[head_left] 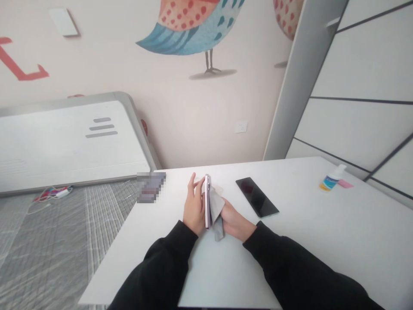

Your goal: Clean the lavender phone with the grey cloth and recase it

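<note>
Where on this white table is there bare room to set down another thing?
Bare white tabletop lies between the black phone and the spray bottle. Another patch lies between the blurred object and the left hand. It is crowded around the lilac phone, gray cloth, and right hand.

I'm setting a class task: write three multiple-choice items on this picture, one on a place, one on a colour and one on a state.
1. Where does the dark smartphone lie?
A. On the white table
B. On the grey floor covering
C. On the white panel

2. What colour is the cloth?
A. Red
B. Blue
C. Grey

3. How is the lilac phone placed?
A. Flat on the table
B. Upright on edge
C. Leaning on the wall

Answers:
1. A, it lies right of the hands.
2. C, its fold shows grey.
3. B, the left hand and right hand hold it edge-on.
</note>
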{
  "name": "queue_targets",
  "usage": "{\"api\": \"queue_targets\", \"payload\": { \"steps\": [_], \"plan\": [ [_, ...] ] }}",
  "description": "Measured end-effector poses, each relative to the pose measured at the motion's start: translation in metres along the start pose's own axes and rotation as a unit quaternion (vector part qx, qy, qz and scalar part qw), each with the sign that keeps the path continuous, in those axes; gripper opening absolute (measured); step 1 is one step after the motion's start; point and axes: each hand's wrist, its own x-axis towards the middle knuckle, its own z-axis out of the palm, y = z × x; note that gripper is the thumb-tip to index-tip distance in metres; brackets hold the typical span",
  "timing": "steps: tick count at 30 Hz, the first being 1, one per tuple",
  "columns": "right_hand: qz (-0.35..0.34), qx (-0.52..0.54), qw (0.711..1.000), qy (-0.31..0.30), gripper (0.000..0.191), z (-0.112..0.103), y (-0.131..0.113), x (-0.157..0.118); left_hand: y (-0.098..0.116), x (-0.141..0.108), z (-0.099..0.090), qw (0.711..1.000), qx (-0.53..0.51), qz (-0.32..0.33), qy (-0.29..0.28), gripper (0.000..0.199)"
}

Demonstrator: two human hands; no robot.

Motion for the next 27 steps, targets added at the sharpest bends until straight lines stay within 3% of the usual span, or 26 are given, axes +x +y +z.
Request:
{"api": "queue_targets", "payload": {
  "steps": [4, 8, 12, 16, 19, 21, 24, 27],
  "plan": [
    [0.027, 0.026, 0.999, 0.032, 0.046, -0.01, 0.007, 0.009, 0.008, 0.002, -0.002, 0.997, -0.067, -0.019, 0.023, 0.037],
    [0.016, 0.041, 0.997, 0.066, 0.046, -0.02, 0.006, 0.015, 0.005, 0.002, -0.003, 0.99, -0.134, -0.053, 0.003, 0.052],
    [-0.005, 0.045, 0.995, 0.086, 0.047, -0.022, 0.004, 0.016, -0.01, 0.002, 0.002, 0.997, -0.057, -0.026, -0.036, 0.073],
    [-0.009, 0.06, 0.998, 0.024, 0.044, -0.007, -0.004, 0.006, -0.015, 0.001, 0.005, 0.998, 0.03, -0.007, -0.048, 0.073],
    [-0.005, 0.079, 0.994, -0.07, 0.046, 0.006, -0.014, -0.006, -0.006, -0.002, 0.004, 0.993, 0.079, 0.035, -0.075, 0.077],
    [-0.003, 0.092, 0.991, -0.098, 0.047, 0.012, -0.018, -0.012, 0.001, -0.004, 0.002, 0.988, 0.103, 0.043, -0.104, 0.08],
    [-0.006, 0.092, 0.992, -0.09, 0.046, 0.015, -0.018, -0.014, 0.01, -0.006, -0.001, 0.983, 0.118, 0.026, -0.138, 0.08],
    [-0.008, 0.062, 0.996, -0.057, 0.041, 0.013, -0.013, -0.011, 0.013, -0.006, -0.002, 0.986, 0.092, 0.026, -0.135, 0.072]
  ]
}}
